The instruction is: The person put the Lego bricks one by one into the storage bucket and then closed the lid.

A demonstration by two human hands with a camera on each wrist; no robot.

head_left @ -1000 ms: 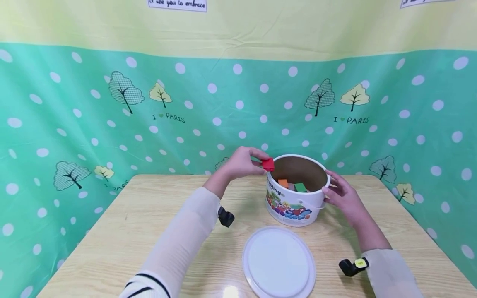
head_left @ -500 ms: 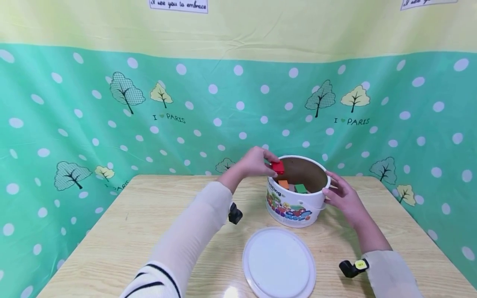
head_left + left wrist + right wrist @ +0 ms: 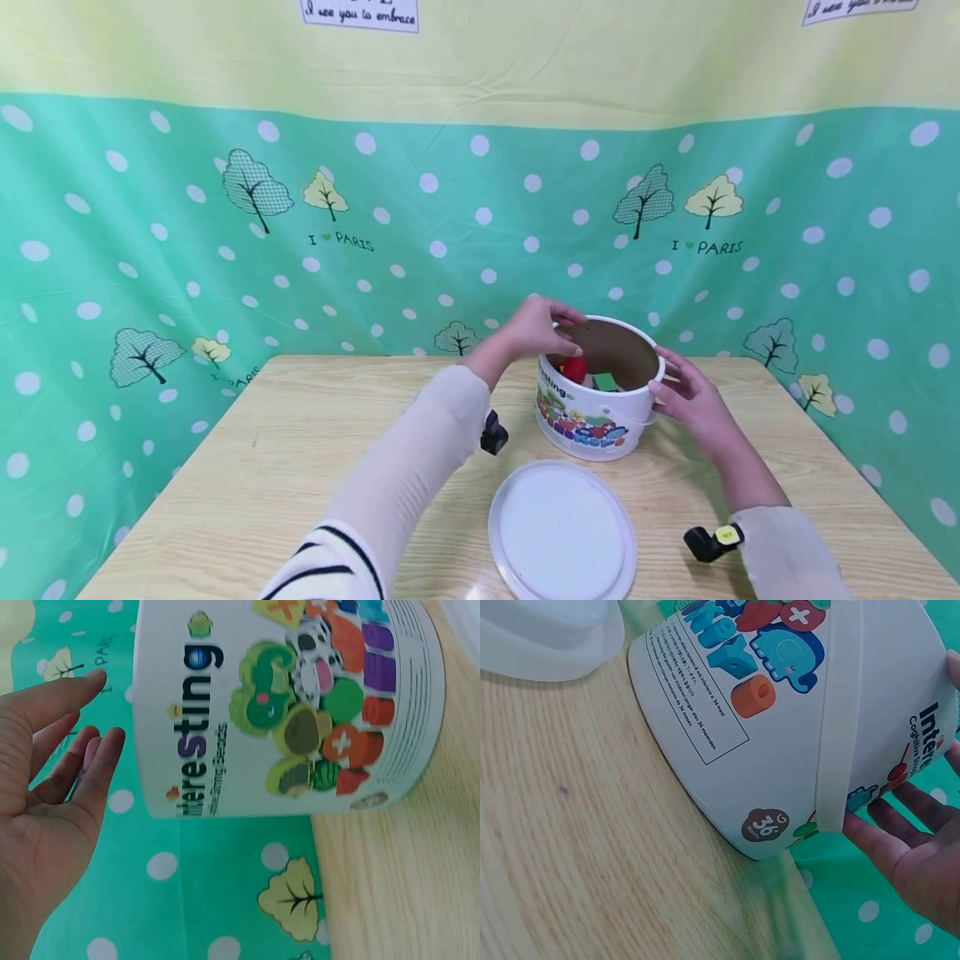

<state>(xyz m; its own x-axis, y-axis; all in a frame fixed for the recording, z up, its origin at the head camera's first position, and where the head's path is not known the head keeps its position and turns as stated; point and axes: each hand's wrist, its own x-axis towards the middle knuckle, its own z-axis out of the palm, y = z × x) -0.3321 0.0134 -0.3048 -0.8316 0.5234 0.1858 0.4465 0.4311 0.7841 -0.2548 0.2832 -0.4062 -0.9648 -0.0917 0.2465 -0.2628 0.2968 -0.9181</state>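
Note:
A white printed bucket (image 3: pixel 592 425) stands on the table with its top uncovered. My left hand (image 3: pixel 536 329) is over the bucket's left rim. In the left wrist view the left hand (image 3: pixel 56 765) has its fingers spread apart, with nothing visible between them. A blurred red block (image 3: pixel 575 368) is just below the fingertips, inside the bucket mouth. Farther in lies a green block (image 3: pixel 604 382); an orange or yellow bit is mostly hidden by the red one. With thumb and fingers around its right side near the rim, my right hand (image 3: pixel 690 396) holds the bucket.
A round white lid (image 3: pixel 562 529) lies flat on the wooden table (image 3: pixel 300 450) in front of the bucket. Behind the table hangs a green and yellow patterned cloth (image 3: pixel 390 183). A white strap handle (image 3: pixel 838 712) hangs along the bucket's side.
My left hand has moved right over the bucket's mouth and released the red block, which has dropped lower into it. The right hand has stayed on the bucket.

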